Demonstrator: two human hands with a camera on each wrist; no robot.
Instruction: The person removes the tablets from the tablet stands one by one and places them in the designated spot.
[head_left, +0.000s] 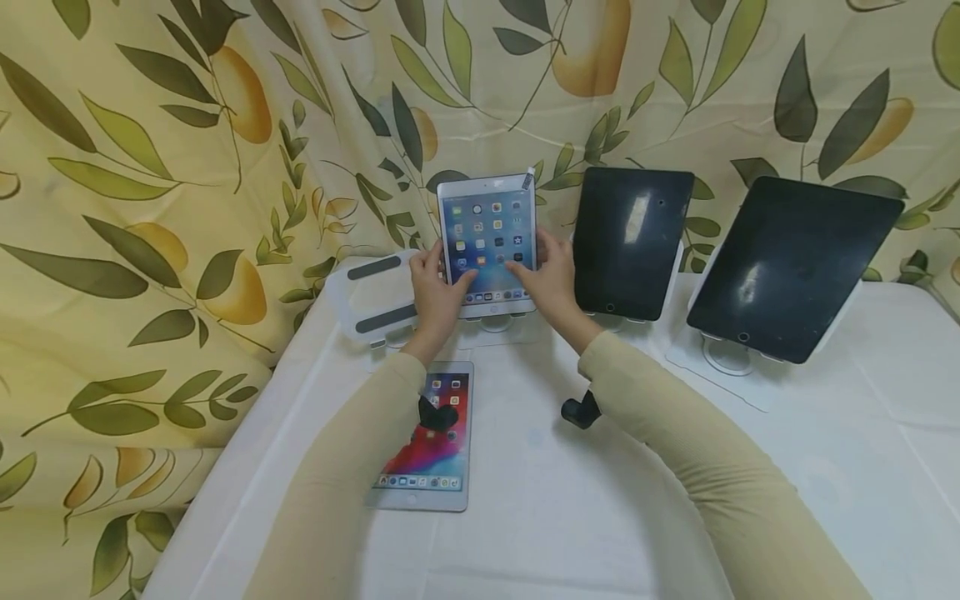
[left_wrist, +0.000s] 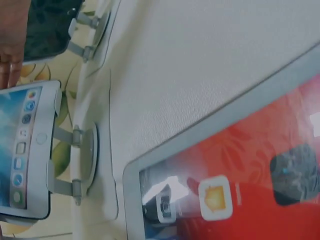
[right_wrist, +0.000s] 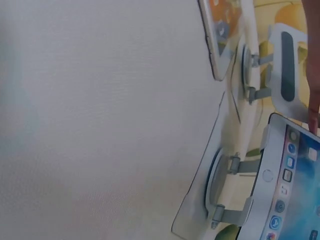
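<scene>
A white tablet [head_left: 487, 242] with a lit screen of app icons leans upright on a grey stand [left_wrist: 89, 155], whose two lower hooks cup its bottom edge. My left hand [head_left: 438, 292] grips its left side, thumb over the lower screen and fingers at the edge. On the other side my right hand [head_left: 551, 279] holds it the same way, thumb on the glass. A small label tab sticks out at the top right corner. Below my left forearm a second white tablet [head_left: 442, 496], with a red and blue screen, lies flat on the table, partly covered by the sleeve.
To the right, two dark tablets, one [head_left: 630, 242] nearer and one [head_left: 795, 267] farther, lean on stands. A bare stand [head_left: 375, 292] with two grey pads is at the left. The white-covered table [head_left: 540, 517] ends at a leaf-patterned curtain [head_left: 300, 108].
</scene>
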